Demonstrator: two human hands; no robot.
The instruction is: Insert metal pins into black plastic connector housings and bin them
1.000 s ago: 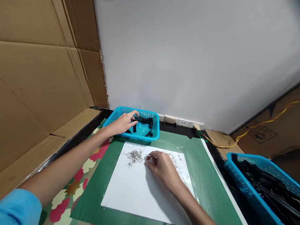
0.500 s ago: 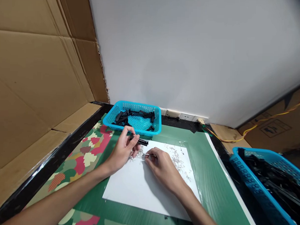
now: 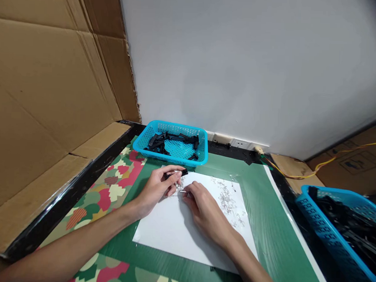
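Observation:
My left hand [image 3: 159,184] is closed around a black plastic part [image 3: 185,172], whose end sticks out past the fingertips. In a pinch, my right hand [image 3: 203,204] grips a thin metal tool, perhaps tweezers [image 3: 183,192], its tip pointing left. Below both hands lies a white sheet [image 3: 163,234]. One heap of small silvery metal pieces [image 3: 179,185] sits by the left fingers, partly hidden by them. More small metal pieces [image 3: 227,200] are scattered on the sheet's right side.
A blue basket [image 3: 171,159] with several black parts stands behind the hands. Another blue basket [image 3: 321,219], full of black parts, is at the right. Cardboard [image 3: 48,91] walls the left. Sockets [image 3: 240,143] and a yellow cable [image 3: 323,163] run along the wall.
The black part has turned in my left fingers, so less of its length shows. My right hand keeps its pinch near the metal heap. The camera view has shifted slightly.

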